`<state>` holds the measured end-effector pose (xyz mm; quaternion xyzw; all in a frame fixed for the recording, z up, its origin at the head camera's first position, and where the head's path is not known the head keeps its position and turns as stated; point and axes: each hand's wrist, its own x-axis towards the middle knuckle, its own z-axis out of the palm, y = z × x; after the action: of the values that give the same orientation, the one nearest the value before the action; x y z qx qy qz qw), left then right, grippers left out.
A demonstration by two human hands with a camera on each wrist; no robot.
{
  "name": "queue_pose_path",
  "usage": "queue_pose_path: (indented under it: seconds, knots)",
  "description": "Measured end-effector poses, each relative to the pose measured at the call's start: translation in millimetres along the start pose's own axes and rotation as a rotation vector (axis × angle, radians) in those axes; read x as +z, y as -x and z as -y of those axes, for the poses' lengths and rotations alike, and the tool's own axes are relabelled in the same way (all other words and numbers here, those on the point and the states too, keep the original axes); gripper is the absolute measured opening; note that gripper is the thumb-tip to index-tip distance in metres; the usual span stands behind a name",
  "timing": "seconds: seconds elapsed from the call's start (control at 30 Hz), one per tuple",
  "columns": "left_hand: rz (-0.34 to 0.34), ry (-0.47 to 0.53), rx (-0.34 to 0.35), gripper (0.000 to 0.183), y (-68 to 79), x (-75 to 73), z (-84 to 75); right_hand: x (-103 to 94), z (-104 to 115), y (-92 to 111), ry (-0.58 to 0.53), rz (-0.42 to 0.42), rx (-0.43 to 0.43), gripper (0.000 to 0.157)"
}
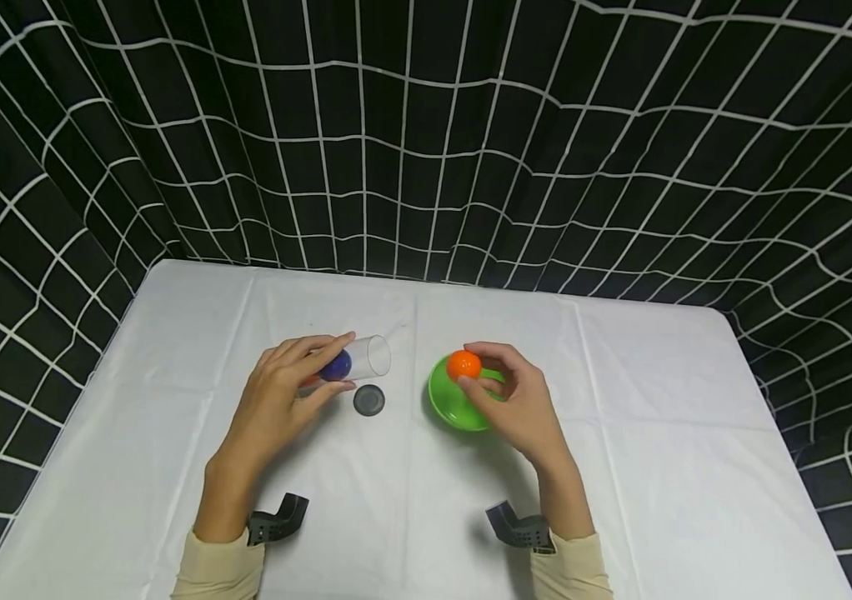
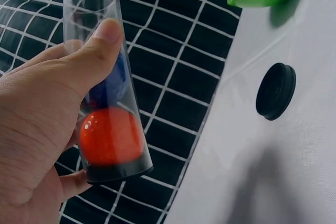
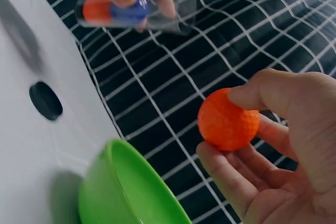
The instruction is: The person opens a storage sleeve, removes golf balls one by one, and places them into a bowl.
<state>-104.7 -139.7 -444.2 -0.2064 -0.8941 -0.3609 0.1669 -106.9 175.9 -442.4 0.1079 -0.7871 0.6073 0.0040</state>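
Observation:
My left hand (image 1: 276, 392) grips a clear plastic tube (image 2: 90, 4) whose open mouth points to the right in the head view. Inside, an orange ball (image 2: 111, 137) sits at the black-capped bottom and a blue ball (image 1: 337, 366) lies against it. The tube's upper part holds no ball. Over the green bowl (image 1: 463, 417), my right hand (image 1: 519, 404) pinches another orange ball (image 3: 227, 120) between thumb and fingers. This ball has a dimpled surface, like a golf ball. On the table between the hands lies a round black cap (image 1: 369, 400).
A white cloth covers the table (image 1: 659, 467). Dark curtains (image 1: 426, 142) with a white grid hang behind it and along both sides. A dark wrist-worn device (image 1: 279, 521) is on the left wrist, and a similar device (image 1: 519, 527) is on the right.

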Motion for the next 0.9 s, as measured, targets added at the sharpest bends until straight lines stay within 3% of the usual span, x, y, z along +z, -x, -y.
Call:
queue_pose_path:
  seconds: [0.27,0.57,0.77,0.9]
  knots:
    - [-0.010,-0.016,-0.010,0.062,-0.8,-2.9,-1.0,-9.0,-5,1,0.162,-0.017,-0.058,0.036]
    - [0.017,-0.154,0.015,0.056,0.5,-2.0,-1.6,-7.4,-9,4,0.386,0.011,-0.088,0.037]
    - [0.014,-0.193,0.021,0.059,1.8,-4.5,-3.1,-5.5,-11,5,0.456,0.044,-0.097,0.041]
    - [-0.001,-0.184,0.029,0.060,2.1,-5.7,-3.3,-4.9,-9,5,0.512,0.021,-0.094,0.042]
